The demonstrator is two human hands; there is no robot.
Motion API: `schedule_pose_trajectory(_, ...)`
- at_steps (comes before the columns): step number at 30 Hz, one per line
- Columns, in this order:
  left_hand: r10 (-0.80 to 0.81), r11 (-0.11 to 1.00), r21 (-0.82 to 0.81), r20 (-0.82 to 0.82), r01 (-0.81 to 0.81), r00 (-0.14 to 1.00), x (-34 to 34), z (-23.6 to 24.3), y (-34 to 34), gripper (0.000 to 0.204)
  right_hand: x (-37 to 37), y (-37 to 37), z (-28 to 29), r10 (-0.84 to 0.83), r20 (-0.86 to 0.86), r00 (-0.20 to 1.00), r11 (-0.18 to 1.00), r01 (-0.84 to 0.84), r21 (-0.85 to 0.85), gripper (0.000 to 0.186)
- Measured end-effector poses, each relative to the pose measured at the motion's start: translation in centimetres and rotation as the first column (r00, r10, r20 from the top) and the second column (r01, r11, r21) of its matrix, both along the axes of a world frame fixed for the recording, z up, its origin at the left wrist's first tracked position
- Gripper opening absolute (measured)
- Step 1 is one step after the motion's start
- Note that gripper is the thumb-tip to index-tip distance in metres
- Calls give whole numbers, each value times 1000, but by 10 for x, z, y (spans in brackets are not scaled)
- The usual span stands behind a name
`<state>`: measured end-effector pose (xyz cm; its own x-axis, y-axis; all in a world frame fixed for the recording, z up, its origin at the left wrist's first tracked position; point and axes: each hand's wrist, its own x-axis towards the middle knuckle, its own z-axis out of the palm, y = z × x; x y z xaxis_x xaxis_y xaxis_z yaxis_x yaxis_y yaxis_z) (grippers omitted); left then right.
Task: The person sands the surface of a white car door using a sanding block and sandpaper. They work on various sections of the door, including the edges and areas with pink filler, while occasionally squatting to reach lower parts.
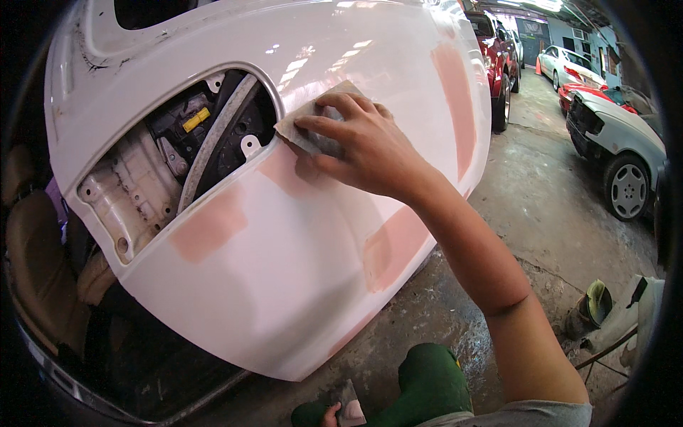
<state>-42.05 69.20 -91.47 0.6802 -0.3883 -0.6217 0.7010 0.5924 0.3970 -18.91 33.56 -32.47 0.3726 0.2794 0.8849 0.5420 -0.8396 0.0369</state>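
Seats [43, 277], brown and dim, show at the far left, beyond a white car panel [284, 299] that fills the middle. Its cutout exposes pale inner metal [139, 188], a yellow part [196, 119] and a curved grey strip [217, 139]; a pink patch [206, 224] lies just below. At the bottom edge the left hand [330, 415], mostly cut off, holds a flat plate [351, 406] with pink on it; only part of its fingers shows. Higher up, the right hand [363, 139] holds a greyish sheet [321, 143] over the panel, beside the cutout's right end, fingers spread across it. Green trousers [432, 377] show below. Pink bands [456, 99] run near the panel's right edge. Farther right, a red vehicle [494, 57], a white car [565, 65] and a silvery car [617, 142] stand on the concrete floor [526, 192].
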Motion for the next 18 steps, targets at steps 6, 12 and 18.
schedule_pose_trajectory(6,11,1000,29,1,-11,1000,0,-13,2,41,-6,5,-69,15,22,1000,999,-15,35,51)
schedule_pose_trajectory(12,18,1000,21,11,-19,1000,-4,9,-5,39,-33,-8,-87,-6,-123,992,1000,4,-13,53)
schedule_pose_trajectory(18,3,999,-37,12,-2,1000,-7,14,-8,40,-14,-7,-19,20,-18,1000,999,-19,48,56)
